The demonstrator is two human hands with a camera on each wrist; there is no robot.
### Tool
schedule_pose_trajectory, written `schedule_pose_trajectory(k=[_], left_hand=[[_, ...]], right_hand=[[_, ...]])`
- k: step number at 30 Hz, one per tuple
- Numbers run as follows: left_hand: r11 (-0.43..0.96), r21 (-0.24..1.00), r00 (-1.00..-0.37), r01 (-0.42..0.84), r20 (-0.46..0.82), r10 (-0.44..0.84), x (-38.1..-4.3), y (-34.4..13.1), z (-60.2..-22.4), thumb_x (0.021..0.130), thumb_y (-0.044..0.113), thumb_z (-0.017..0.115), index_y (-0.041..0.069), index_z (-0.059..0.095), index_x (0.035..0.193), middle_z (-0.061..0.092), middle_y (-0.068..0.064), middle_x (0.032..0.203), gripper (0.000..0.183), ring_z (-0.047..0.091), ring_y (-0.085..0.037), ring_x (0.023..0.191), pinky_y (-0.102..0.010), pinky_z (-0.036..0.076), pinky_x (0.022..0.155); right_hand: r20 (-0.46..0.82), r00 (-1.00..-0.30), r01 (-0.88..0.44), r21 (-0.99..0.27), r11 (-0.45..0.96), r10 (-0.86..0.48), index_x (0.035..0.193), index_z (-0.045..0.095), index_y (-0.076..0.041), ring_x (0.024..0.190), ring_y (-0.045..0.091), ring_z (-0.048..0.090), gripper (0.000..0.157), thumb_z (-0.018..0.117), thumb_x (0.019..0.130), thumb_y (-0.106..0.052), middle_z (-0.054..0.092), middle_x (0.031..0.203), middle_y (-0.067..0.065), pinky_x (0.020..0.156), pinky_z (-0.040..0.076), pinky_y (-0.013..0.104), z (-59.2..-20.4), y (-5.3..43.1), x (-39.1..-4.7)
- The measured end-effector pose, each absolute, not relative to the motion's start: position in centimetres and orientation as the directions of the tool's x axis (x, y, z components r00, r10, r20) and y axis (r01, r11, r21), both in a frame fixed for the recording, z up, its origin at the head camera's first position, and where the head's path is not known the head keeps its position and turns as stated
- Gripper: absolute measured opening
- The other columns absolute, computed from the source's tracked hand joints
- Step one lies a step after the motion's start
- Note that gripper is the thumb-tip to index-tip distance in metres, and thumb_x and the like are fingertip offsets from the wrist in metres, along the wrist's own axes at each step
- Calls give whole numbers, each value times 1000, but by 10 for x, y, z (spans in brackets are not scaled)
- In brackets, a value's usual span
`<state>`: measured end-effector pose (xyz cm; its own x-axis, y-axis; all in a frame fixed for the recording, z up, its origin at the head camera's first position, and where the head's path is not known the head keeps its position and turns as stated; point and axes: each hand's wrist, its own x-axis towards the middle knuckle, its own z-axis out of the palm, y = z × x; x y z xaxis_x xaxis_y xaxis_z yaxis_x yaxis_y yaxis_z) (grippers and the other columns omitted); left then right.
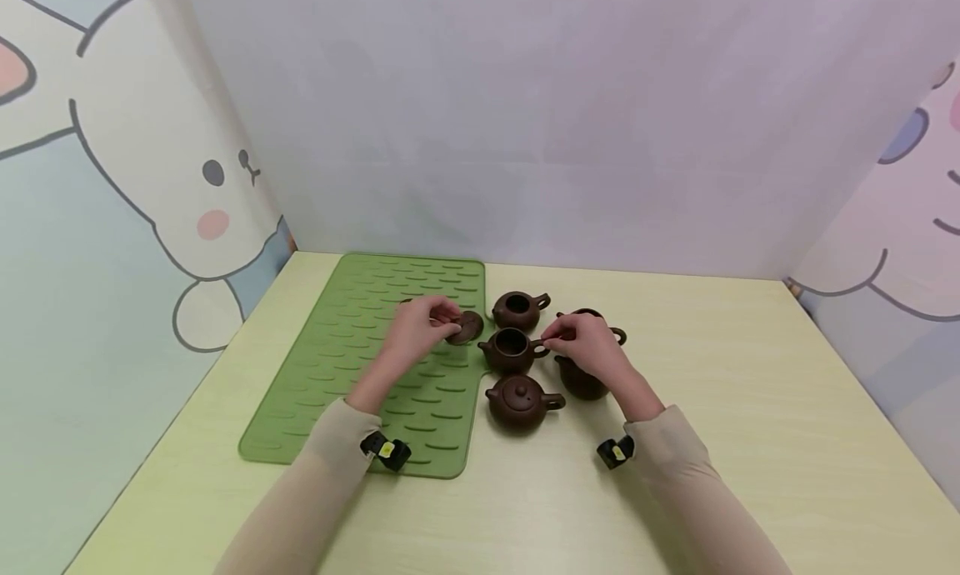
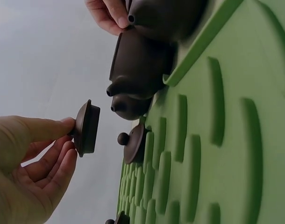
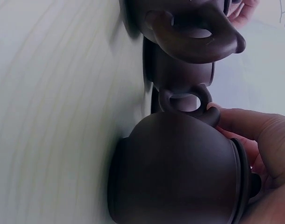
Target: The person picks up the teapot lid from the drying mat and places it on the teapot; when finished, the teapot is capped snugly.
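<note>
My left hand (image 1: 422,332) pinches a dark brown teapot lid (image 2: 89,128) by its knob, holding it above the green mat. In the left wrist view the lid is tilted on edge, apart from any pot. Thumb and fingers of my right hand (image 1: 588,342) pinch the handle (image 3: 209,114) of a lidless teapot (image 1: 501,360), the middle one of a column of three. Behind it is another lidless teapot (image 1: 516,315); in front stands a lidded teapot (image 1: 517,408). My right hand partly hides two more teapots, the nearer one (image 3: 175,168) with a lid on.
A green ridged mat (image 1: 315,392) covers the left part of the pale wooden table (image 1: 750,408). On the mat lies another lid (image 2: 134,144), with part of a further lid (image 2: 121,218) showing lower down. Fabric walls with cartoon figures surround the table.
</note>
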<state>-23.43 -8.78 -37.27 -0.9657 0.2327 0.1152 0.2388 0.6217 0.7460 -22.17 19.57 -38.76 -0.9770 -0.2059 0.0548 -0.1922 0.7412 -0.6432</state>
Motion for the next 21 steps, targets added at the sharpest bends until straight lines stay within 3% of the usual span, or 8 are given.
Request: schedule_pose_trajectory(k=[21], left_hand=[[578, 756, -940, 308, 147, 308, -232, -39, -366, 89, 9, 75, 9, 72, 105, 74, -6, 103, 17, 69, -18, 92, -27, 59, 80]], right_hand=[[48, -980, -179, -650, 739, -195, 92, 78, -11, 82, 15, 68, 5, 75, 89, -14, 76, 91, 6, 74, 55, 30, -388, 197, -220]])
